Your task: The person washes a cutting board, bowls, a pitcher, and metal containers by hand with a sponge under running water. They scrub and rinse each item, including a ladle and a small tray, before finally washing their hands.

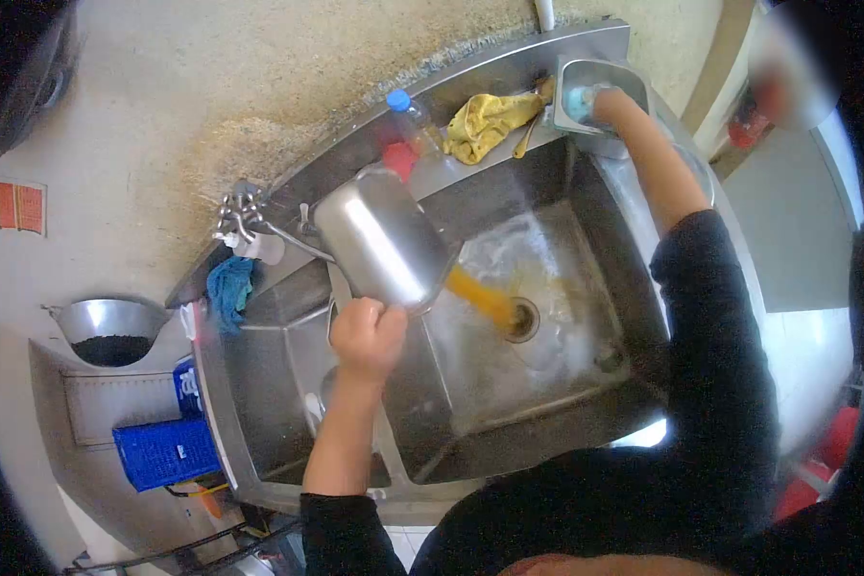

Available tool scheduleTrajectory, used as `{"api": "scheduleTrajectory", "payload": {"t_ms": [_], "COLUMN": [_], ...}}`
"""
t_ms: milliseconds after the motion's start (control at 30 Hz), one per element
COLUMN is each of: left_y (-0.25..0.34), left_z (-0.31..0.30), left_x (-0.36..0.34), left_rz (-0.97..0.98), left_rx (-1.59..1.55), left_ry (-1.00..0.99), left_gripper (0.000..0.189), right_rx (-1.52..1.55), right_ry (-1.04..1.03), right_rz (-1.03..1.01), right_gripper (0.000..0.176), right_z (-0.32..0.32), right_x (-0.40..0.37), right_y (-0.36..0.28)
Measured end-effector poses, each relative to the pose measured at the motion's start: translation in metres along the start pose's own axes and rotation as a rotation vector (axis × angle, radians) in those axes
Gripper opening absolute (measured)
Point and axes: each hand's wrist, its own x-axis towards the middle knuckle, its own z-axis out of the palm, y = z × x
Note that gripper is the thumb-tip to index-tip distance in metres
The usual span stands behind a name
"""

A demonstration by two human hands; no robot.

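Observation:
My left hand (367, 334) is closed on the rim of a rectangular stainless steel pan (382, 235), tipped over the divider between the sink basins. From its edge a yellow-brown liquid (478, 294) runs toward the drain (520, 319) of the right-hand sink basin (566, 370). At the back right corner, my right hand (607, 104) reaches into a second, smaller steel pan (600, 69) on the ledge. Its fingers are curled at a pale blue sponge-like thing (579, 103), partly hidden by the hand and the pan wall.
Along the back ledge are a yellow cloth (485, 130), a clear bottle with a blue cap (408, 115) and a red item (399, 159). The tap (250, 213) reaches over from the left, near a teal cloth (228, 288). A metal bowl (113, 326) and blue box (163, 453) lie farther left.

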Motion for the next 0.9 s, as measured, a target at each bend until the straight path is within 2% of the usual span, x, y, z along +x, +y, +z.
{"api": "scheduleTrajectory", "payload": {"t_ms": [67,233,300,367,400,433,467,533,567,633,667,733,767,800,833,867,900], "left_y": [0.000,0.013,0.018,0.024,0.025,0.024,0.014,-0.016,-0.032,-0.048,-0.041,-0.018,-0.056,-0.094,-0.086,-0.059,-0.039], "left_z": [-0.012,-0.033,-0.029,-0.020,-0.009,0.001,0.015,0.061,0.087,0.127,0.127,0.125,0.166,0.210,0.228,0.238,0.249], "left_x": [0.007,0.019,0.018,0.020,0.026,0.030,0.025,-0.009,-0.036,-0.087,-0.087,-0.081,-0.135,-0.185,-0.174,-0.142,-0.122], "left_rz": [-0.002,0.075,0.008,-0.065,-0.228,-0.389,-0.388,-1.069,-1.063,-1.200,-1.191,-1.437,-1.443,-0.999,-0.928,-0.905,-0.869], "left_rx": [-0.023,0.012,-0.054,-0.111,-0.129,-0.147,-0.147,-0.486,-0.496,-0.612,-0.633,-0.457,-0.581,-0.212,-0.184,-0.214,-0.250], "left_ry": [0.008,-0.008,-0.033,-0.053,-0.035,-0.017,-0.016,-0.025,-0.025,-0.081,-0.094,-0.240,-0.305,-0.477,-0.562,-0.603,-0.616], "left_gripper": [0.017,0.017,0.014,0.011,0.009,0.011,0.011,0.023,0.023,0.028,0.028,0.035,0.040,0.047,0.047,0.047,0.047], "right_rx": [0.063,0.266,0.290,0.240,0.242,0.148,0.049,0.378,0.546,0.544,0.546,0.644,0.928,0.477,0.931,0.729,0.947], "right_ry": [-0.078,0.032,0.034,-0.145,-0.147,0.119,0.388,0.422,0.462,0.546,0.628,0.821,0.644,0.473,0.552,0.672,0.729], "right_rz": [-0.061,-0.058,-0.066,0.012,0.008,-0.113,-0.230,-0.041,0.048,0.088,0.124,-0.023,-0.113,-0.129,0.193,0.110,-0.062], "right_gripper": [0.045,0.043,0.043,0.026,0.026,0.031,0.036,0.034,0.034,0.035,0.038,0.035,0.030,0.027,0.015,0.018,0.022], "right_z": [0.006,0.026,0.027,0.028,0.044,0.061,0.070,0.011,-0.023,-0.026,-0.024,-0.012,-0.004,-0.017,-0.042,0.017,0.017], "right_x": [0.009,0.010,0.012,0.052,0.074,0.088,0.096,0.015,-0.031,-0.043,-0.048,-0.053,-0.063,-0.096,-0.142,-0.102,-0.122], "right_y": [0.001,0.021,0.025,0.034,0.049,0.067,0.078,0.033,0.007,0.002,0.003,-0.001,-0.007,-0.016,-0.047,-0.065,-0.081]}}
